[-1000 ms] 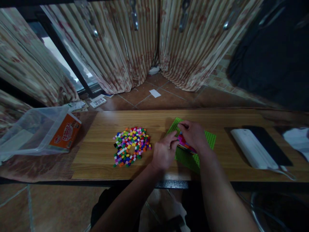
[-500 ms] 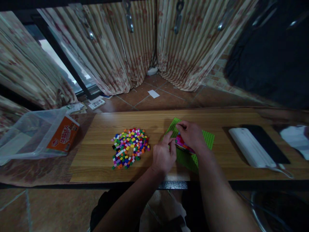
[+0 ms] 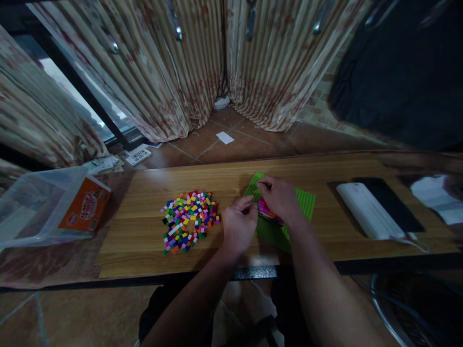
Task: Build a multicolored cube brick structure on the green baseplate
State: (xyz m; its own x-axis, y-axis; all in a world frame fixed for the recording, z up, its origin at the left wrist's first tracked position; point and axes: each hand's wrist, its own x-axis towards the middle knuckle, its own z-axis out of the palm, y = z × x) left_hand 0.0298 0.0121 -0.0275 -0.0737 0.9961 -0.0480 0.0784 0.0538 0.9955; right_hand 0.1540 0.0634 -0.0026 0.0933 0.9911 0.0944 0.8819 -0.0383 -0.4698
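A green studded baseplate (image 3: 306,202) lies turned at an angle on the wooden table. Colourful toy bricks (image 3: 265,210), mostly pink with some red, are built up on its middle. My right hand (image 3: 280,197) is over the plate, fingers curled down above the bricks and thumb and forefinger pinched; what they hold is hidden. At the plate's left edge, my left hand (image 3: 240,221) has thumb and forefinger brought together beside the bricks, and anything between them is too small to make out. Left of my hands lies a loose pile of small multicoloured bricks (image 3: 206,217).
A clear plastic bin (image 3: 43,193) with an orange label stands at the left. On the right of the table (image 3: 130,241) lie a white device (image 3: 365,209) with a strap and a dark flat pad (image 3: 394,207). A white crumpled item (image 3: 432,195) is farther right.
My left hand's forefinger, stretched out over the plate before, has drawn back to meet the thumb. My right hand stays over the bricks. The whole view has shifted slightly.
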